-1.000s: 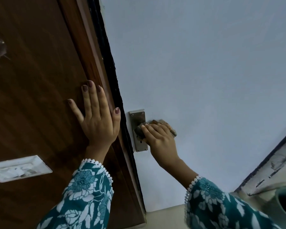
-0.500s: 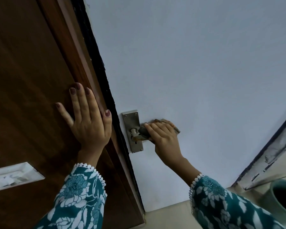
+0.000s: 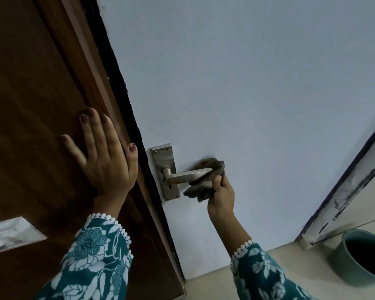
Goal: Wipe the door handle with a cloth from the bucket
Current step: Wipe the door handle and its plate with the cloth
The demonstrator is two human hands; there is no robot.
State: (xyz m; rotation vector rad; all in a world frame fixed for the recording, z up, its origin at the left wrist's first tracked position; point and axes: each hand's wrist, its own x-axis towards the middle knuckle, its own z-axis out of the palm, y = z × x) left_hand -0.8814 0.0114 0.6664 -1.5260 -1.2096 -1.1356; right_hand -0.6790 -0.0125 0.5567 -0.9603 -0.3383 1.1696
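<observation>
A teal bucket (image 3: 359,256) stands on the pale floor (image 3: 290,276) at about four o'clock from the door handle (image 3: 188,175), well apart from it, beside a worn white frame edge (image 3: 344,198) with dark chipped paint. At the handle's nine o'clock runs the dark, rough edge of a brown wooden door (image 3: 30,105), and a white rectangular plate (image 3: 11,234) is set into that wood low at seven o'clock. The handle is a metal lever on an upright metal backplate (image 3: 166,172), fixed to a plain light blue-grey panel (image 3: 247,83); the lever points toward three o'clock and most of its length is bare, nothing lying in front of it.

The left hand (image 3: 104,161) lies flat and spread on the brown wood, fingers pointing to twelve o'clock, its grip wide open and holding nothing. The right hand (image 3: 222,195) comes up from five o'clock, its grip closed on a grey-brown cloth (image 3: 206,180). The cloth is bunched and wrapped around the lever's free end, some above it and some hanging below. The fingers are mostly hidden behind the cloth. Both sleeves (image 3: 266,276) are teal with white flowers.
</observation>
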